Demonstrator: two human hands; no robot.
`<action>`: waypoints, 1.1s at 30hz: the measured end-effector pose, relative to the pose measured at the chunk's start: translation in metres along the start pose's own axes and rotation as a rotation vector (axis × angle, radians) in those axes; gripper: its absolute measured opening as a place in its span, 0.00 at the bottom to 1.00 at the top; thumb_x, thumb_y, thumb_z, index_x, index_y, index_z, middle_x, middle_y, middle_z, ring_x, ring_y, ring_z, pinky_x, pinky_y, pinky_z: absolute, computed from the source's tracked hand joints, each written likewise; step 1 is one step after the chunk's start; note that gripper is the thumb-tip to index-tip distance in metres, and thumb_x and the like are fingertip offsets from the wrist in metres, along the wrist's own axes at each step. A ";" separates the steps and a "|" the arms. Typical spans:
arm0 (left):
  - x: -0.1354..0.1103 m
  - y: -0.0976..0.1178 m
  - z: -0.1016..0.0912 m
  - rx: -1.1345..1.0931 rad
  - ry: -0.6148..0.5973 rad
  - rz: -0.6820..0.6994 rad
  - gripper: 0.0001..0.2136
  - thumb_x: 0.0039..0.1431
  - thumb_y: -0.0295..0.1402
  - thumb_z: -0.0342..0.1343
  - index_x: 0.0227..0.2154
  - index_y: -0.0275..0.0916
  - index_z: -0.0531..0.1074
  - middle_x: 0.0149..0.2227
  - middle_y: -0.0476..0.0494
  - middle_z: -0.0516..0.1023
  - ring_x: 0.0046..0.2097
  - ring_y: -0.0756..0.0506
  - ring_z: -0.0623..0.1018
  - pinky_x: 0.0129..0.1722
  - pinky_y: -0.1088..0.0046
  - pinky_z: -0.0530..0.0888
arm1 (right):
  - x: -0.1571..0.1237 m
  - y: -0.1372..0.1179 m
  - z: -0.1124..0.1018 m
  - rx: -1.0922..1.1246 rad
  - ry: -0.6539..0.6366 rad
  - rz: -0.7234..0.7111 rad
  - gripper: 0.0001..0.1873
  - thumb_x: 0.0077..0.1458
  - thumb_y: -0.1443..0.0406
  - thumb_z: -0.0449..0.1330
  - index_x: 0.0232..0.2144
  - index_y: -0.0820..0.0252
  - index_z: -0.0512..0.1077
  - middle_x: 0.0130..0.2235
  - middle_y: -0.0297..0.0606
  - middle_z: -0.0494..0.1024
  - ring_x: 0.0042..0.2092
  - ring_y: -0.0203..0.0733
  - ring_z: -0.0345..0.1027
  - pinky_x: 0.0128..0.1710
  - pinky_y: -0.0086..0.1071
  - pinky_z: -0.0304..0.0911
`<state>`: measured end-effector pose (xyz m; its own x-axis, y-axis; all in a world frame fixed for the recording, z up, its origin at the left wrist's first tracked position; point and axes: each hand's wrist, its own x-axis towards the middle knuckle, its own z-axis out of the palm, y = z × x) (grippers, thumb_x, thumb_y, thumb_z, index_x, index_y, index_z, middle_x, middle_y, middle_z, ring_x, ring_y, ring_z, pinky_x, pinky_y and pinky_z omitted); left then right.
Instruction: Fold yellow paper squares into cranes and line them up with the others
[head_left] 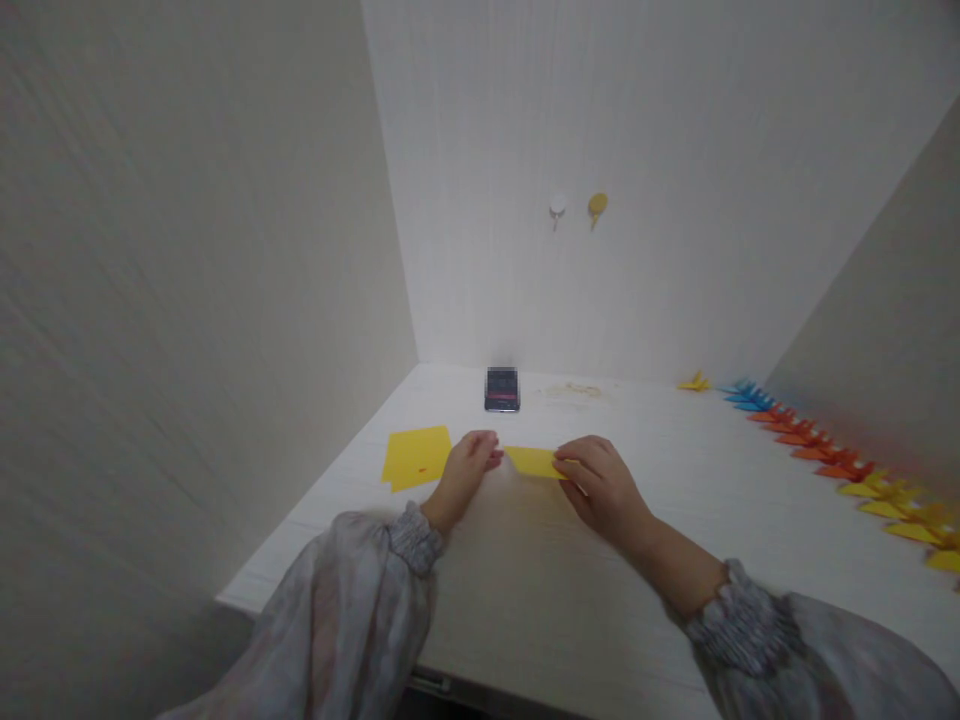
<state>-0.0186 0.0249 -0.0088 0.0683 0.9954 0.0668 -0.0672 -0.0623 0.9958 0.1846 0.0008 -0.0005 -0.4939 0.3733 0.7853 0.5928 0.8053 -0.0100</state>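
My right hand [604,490] pinches the right end of a folded yellow paper strip [531,461] between thumb and fingers, just above the table. At the strip's other end is my left hand [471,465], its fingers slightly curled and apart, with a small gap between them and the paper. Flat on the table beside my left wrist lie yellow paper sheets [416,455], loosely stacked, with a small orange mark on top.
A phone [502,389] rests on the white table [600,620] near the back wall. Folded paper cranes in yellow, blue [748,395], red-orange [810,438] and yellow [904,505] line the right side. Two hooks, one white [557,208] and one yellow [597,205], are on the wall. Panels enclose both sides.
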 end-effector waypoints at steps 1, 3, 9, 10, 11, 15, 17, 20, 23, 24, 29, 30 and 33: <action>-0.001 0.001 0.003 -0.147 -0.117 -0.100 0.19 0.54 0.45 0.45 0.39 0.32 0.64 0.39 0.35 0.73 0.40 0.45 0.74 0.43 0.65 0.69 | 0.001 -0.004 0.000 -0.017 -0.020 -0.026 0.07 0.50 0.72 0.52 0.32 0.61 0.68 0.35 0.43 0.72 0.38 0.41 0.63 0.40 0.40 0.60; -0.004 0.005 0.007 -0.335 -0.356 -0.262 0.21 0.55 0.45 0.43 0.40 0.30 0.64 0.38 0.34 0.73 0.39 0.44 0.74 0.42 0.64 0.69 | 0.004 -0.012 0.002 -0.025 -0.071 -0.108 0.07 0.51 0.72 0.50 0.29 0.61 0.68 0.34 0.43 0.72 0.38 0.41 0.62 0.41 0.40 0.60; -0.005 0.005 0.006 -0.460 -0.288 -0.247 0.25 0.44 0.21 0.55 0.47 0.37 0.58 0.43 0.40 0.72 0.40 0.47 0.75 0.43 0.68 0.69 | 0.004 -0.028 0.007 0.029 -0.196 -0.153 0.06 0.48 0.72 0.52 0.30 0.61 0.67 0.41 0.44 0.70 0.45 0.45 0.60 0.46 0.44 0.56; -0.005 0.004 0.006 -0.468 -0.289 -0.244 0.24 0.44 0.21 0.55 0.47 0.37 0.58 0.44 0.40 0.71 0.40 0.47 0.74 0.43 0.68 0.69 | 0.004 -0.028 0.006 0.035 -0.196 -0.135 0.06 0.47 0.71 0.53 0.31 0.60 0.67 0.42 0.45 0.69 0.47 0.46 0.59 0.47 0.45 0.56; -0.005 0.003 0.006 -0.474 -0.306 -0.241 0.23 0.45 0.22 0.55 0.46 0.37 0.59 0.44 0.39 0.71 0.41 0.47 0.74 0.43 0.68 0.69 | 0.003 -0.029 0.005 0.037 -0.196 -0.122 0.07 0.47 0.70 0.54 0.32 0.60 0.67 0.44 0.46 0.68 0.48 0.47 0.58 0.48 0.47 0.54; -0.009 0.004 0.007 -0.478 -0.376 -0.236 0.19 0.44 0.26 0.58 0.43 0.37 0.64 0.42 0.40 0.72 0.40 0.46 0.74 0.39 0.70 0.69 | 0.002 -0.031 0.002 0.046 -0.174 -0.088 0.09 0.46 0.69 0.56 0.34 0.57 0.68 0.49 0.44 0.64 0.54 0.49 0.52 0.50 0.50 0.48; -0.011 0.007 0.008 -0.476 -0.389 -0.226 0.19 0.44 0.27 0.58 0.42 0.36 0.65 0.41 0.41 0.73 0.39 0.46 0.74 0.39 0.72 0.68 | 0.003 -0.030 0.003 0.084 -0.087 0.000 0.05 0.46 0.69 0.56 0.30 0.56 0.69 0.51 0.41 0.62 0.55 0.49 0.50 0.51 0.49 0.47; -0.014 0.012 0.009 -0.473 -0.440 -0.229 0.16 0.46 0.29 0.58 0.41 0.35 0.67 0.40 0.40 0.73 0.38 0.48 0.74 0.39 0.74 0.68 | 0.003 -0.025 0.006 0.161 0.028 0.229 0.01 0.46 0.66 0.58 0.25 0.58 0.70 0.50 0.42 0.63 0.54 0.50 0.53 0.49 0.48 0.50; -0.016 0.014 0.010 -0.481 -0.483 -0.218 0.16 0.51 0.38 0.53 0.39 0.33 0.69 0.40 0.39 0.72 0.39 0.48 0.73 0.40 0.72 0.68 | 0.002 -0.018 0.010 0.274 -0.056 0.453 0.04 0.46 0.63 0.59 0.25 0.59 0.71 0.42 0.42 0.70 0.44 0.46 0.64 0.44 0.43 0.56; -0.017 0.013 0.010 -0.478 -0.493 -0.198 0.17 0.51 0.41 0.52 0.40 0.33 0.68 0.40 0.39 0.72 0.39 0.47 0.72 0.40 0.71 0.67 | 0.002 -0.016 0.011 0.318 -0.079 0.519 0.05 0.46 0.63 0.59 0.25 0.59 0.71 0.39 0.41 0.71 0.40 0.44 0.66 0.41 0.40 0.59; -0.016 0.007 0.012 -0.312 -0.441 -0.077 0.18 0.41 0.31 0.62 0.38 0.35 0.67 0.33 0.46 0.72 0.34 0.51 0.72 0.37 0.74 0.67 | 0.002 -0.016 0.013 0.498 -0.083 0.645 0.07 0.49 0.62 0.57 0.24 0.59 0.72 0.32 0.37 0.71 0.34 0.38 0.67 0.34 0.31 0.61; -0.016 0.006 0.012 -0.283 -0.420 -0.068 0.17 0.41 0.30 0.61 0.37 0.35 0.67 0.32 0.47 0.72 0.33 0.51 0.72 0.35 0.75 0.67 | 0.003 -0.017 0.013 0.511 -0.087 0.642 0.07 0.49 0.62 0.56 0.24 0.59 0.72 0.32 0.37 0.71 0.34 0.38 0.66 0.34 0.30 0.61; -0.015 0.004 0.013 -0.221 -0.395 -0.055 0.13 0.45 0.32 0.59 0.35 0.34 0.67 0.31 0.47 0.72 0.32 0.52 0.72 0.34 0.74 0.67 | 0.005 -0.020 0.011 0.479 -0.058 0.638 0.04 0.47 0.64 0.58 0.25 0.59 0.70 0.32 0.37 0.72 0.35 0.38 0.66 0.36 0.32 0.61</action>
<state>-0.0074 0.0089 -0.0051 0.4495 0.8900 0.0760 -0.2608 0.0494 0.9641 0.1635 -0.0083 -0.0026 -0.1918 0.8414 0.5053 0.4410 0.5338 -0.7215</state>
